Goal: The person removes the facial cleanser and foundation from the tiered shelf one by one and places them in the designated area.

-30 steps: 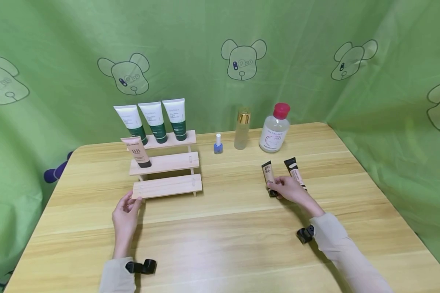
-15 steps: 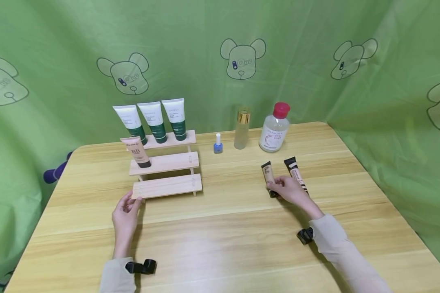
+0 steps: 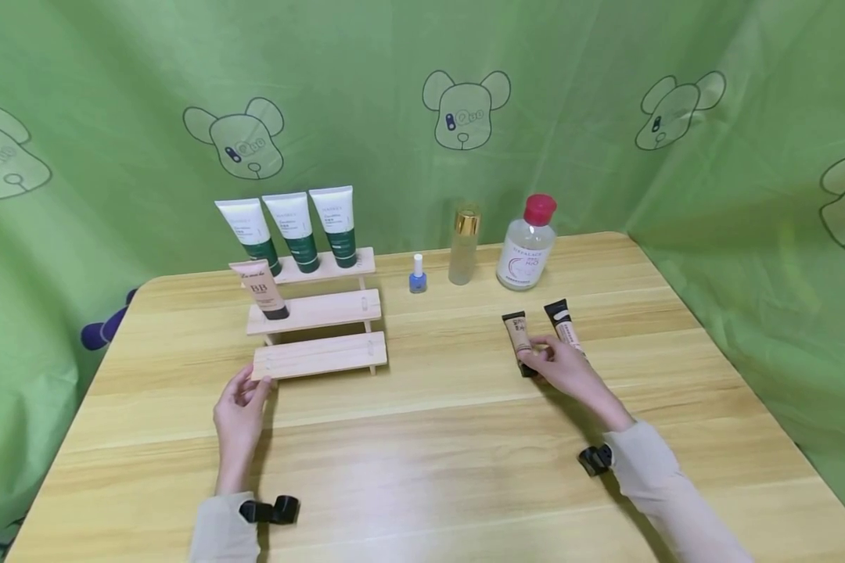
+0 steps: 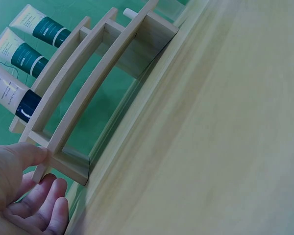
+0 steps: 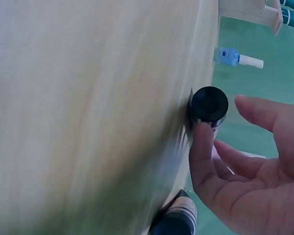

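Observation:
My left hand (image 3: 239, 410) pinches the near left corner of a three-step wooden display stand (image 3: 320, 356), thumb above and fingers below in the left wrist view. On its top step stand three white-and-green squeeze tubes (image 3: 297, 231); a pink BB cream tube (image 3: 262, 289) stands on the middle step. My right hand (image 3: 566, 367) is at a small beige cosmetic tube (image 3: 518, 332) lying on the table. In the right wrist view, a fingertip meets its side near the black cap (image 5: 209, 104), while the thumb stands apart. Beside it lies a black-and-pink tube (image 3: 562, 317), partly hidden by the hand.
Along the back of the table (image 3: 408, 469) stand a blue nail polish bottle (image 3: 418, 280), a gold-capped bottle (image 3: 463, 250) and a clear bottle with a red cap (image 3: 526, 254). A green curtain (image 3: 366, 102) hangs behind.
The beige tube has rolled to lie flatter, showing more of its face. My right hand and wrist have shifted slightly toward the right. My left hand keeps its hold on the stand.

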`<state>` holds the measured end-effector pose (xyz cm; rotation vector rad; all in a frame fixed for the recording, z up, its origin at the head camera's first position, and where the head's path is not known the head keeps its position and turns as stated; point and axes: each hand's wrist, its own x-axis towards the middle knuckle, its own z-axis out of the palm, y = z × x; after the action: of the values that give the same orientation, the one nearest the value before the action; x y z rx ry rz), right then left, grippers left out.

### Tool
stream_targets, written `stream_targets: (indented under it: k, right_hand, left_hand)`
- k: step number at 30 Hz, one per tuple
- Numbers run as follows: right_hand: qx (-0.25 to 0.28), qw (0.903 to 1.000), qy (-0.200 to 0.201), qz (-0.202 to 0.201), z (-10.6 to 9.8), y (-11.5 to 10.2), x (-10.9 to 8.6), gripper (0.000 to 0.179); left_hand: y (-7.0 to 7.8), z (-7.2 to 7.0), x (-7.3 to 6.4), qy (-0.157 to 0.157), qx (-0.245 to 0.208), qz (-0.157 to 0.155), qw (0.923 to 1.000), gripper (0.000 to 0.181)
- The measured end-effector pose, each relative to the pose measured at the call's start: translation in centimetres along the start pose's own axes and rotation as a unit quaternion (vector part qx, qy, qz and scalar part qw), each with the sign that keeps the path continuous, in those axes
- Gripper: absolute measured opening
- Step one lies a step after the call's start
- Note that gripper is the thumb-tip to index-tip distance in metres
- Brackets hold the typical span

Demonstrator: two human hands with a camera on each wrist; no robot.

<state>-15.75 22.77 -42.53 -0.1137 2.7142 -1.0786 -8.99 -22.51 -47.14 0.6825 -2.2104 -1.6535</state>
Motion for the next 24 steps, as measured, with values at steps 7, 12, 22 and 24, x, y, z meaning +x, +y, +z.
stream_targets:
  k: [7, 12, 22, 24]
  right_hand:
    - [0.010, 0.9999, 0.007, -0.011, -0.27, -0.17, -0.30, 0.054]
    - [-0.012, 0.9995, 0.013, -0.025, -0.30, -0.14, -0.34, 0.052]
    - [-0.004, 0.9988, 0.034, -0.035, -0.26, -0.11, -0.27, 0.046]
    - [0.000, 0.9984, 0.040, -0.039, -0.20, -0.19, -0.33, 0.044]
  left_hand:
    - [0.06, -0.01, 0.01, -0.002, -0.001, 0.004, 1.0000, 0.046]
    - [0.07, 0.06, 0.03, -0.002, 0.000, 0.002, 1.0000, 0.044]
    - [-0.02, 0.13, 0.10, 0.004, -0.003, 0.004, 1.0000, 0.044]
    - [-0.05, 0.12, 0.09, 0.004, -0.002, 0.004, 1.0000, 0.044]
